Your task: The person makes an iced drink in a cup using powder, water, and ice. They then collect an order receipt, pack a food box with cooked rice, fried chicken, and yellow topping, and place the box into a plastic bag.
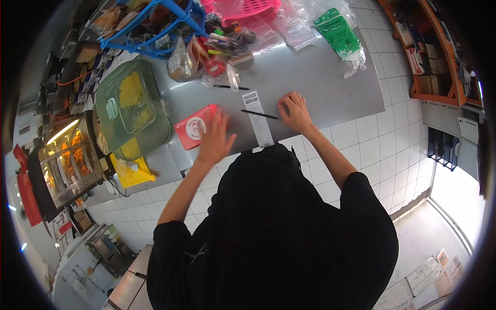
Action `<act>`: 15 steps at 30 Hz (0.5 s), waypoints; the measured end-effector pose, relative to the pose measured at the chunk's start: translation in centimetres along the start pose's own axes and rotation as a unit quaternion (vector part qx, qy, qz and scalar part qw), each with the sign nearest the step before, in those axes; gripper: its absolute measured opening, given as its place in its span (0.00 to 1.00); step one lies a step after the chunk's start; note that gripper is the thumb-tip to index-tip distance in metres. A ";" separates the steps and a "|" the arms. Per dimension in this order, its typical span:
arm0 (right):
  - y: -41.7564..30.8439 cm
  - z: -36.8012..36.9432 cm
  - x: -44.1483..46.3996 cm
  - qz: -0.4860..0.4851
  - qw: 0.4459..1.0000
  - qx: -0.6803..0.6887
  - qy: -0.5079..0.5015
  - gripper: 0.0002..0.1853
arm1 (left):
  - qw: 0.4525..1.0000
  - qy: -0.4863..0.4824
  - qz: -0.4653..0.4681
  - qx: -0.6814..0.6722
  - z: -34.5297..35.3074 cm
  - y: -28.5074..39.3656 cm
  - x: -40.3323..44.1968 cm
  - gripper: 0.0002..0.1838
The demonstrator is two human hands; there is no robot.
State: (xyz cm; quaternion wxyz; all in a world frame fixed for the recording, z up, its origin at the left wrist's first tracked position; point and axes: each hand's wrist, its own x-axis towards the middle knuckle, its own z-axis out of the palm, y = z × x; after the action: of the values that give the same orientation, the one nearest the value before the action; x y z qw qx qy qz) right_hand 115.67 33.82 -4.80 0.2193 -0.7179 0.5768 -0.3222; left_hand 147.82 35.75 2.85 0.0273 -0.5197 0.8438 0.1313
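On the metal table lies a red packet (186, 130) with a round white label. My left hand (214, 137) rests over its right side with the fingers spread. A long white printed slip (258, 126) lies between my hands, and a thin black stick (259, 114) crosses it. Just right of the stick's end is my right hand (295, 112), its fingers curled down by the tabletop; whether they hold anything is hidden. A second black stick (232, 87) lies above the slip.
A green-lidded container (111, 111) with yellow food stands at the left, above a yellow tray (135, 174). Blue baskets (155, 31), a pink basket (248, 9) and bagged items line the back. A green packet (338, 33) lies at the back right of the table (356, 93).
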 end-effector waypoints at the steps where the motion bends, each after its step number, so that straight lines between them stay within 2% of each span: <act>1: 0.9 -0.6 -0.3 0.000 1.000 0.005 0.009 0.05 | 0.997 0.050 0.045 -0.049 -0.1 2.1 0.8 0.34; 3: 2.6 -1.3 -0.5 0.017 1.000 0.001 0.023 0.04 | 0.981 0.031 0.084 -0.173 0.4 6.3 2.1 0.21; 5: 5.8 -2.8 0.4 0.059 0.997 -0.011 0.056 0.03 | 0.974 -0.139 0.093 -0.154 -0.3 9.5 3.9 0.15; 7: 9.3 -4.4 2.3 0.117 0.988 -0.011 0.103 0.03 | 0.967 -0.113 0.084 -0.211 1.9 11.0 4.1 0.09; 10: 13.1 -8.4 7.1 0.074 0.947 0.080 0.302 0.05 | 0.944 -0.091 0.013 -0.318 2.8 11.7 3.7 0.04; 12: 14.8 -11.0 10.2 0.160 0.952 0.115 0.235 0.11 | 0.957 -0.062 0.065 -0.277 2.2 11.1 3.7 0.09; 13: 15.2 -12.0 11.9 0.157 0.960 0.104 0.207 0.12 | 0.962 -0.046 0.089 -0.255 2.0 10.8 3.6 0.12; 15: 16.2 -13.5 15.2 0.148 0.974 0.079 0.151 0.15 | 0.964 -0.056 0.069 -0.251 1.9 10.1 2.9 0.13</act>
State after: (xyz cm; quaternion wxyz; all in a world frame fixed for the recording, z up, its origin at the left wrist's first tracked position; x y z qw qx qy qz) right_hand 96.75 16.00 -3.33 0.2307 -0.5480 0.6758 -0.4356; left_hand 137.41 37.99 2.49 -0.0656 -0.4423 0.8145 0.3697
